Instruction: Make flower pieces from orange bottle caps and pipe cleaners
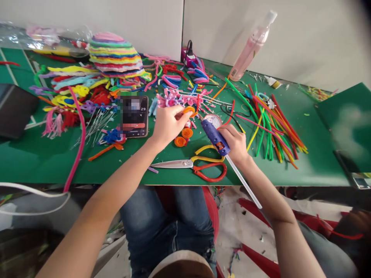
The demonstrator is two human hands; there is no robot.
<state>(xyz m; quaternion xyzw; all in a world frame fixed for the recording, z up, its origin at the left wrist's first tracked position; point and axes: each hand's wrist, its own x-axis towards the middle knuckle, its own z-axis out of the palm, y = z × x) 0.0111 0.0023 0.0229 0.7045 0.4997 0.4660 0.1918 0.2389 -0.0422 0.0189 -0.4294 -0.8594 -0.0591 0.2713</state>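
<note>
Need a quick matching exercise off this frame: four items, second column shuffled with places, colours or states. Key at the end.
1. Left hand
2. Right hand
3. Scissors
4. Bottle

A. Part red, part yellow
B. Holding the glue gun
C. At the back of the table
D. Holding an orange piece

Pairs: 1-D, 2-B, 3-A, 4-C
</note>
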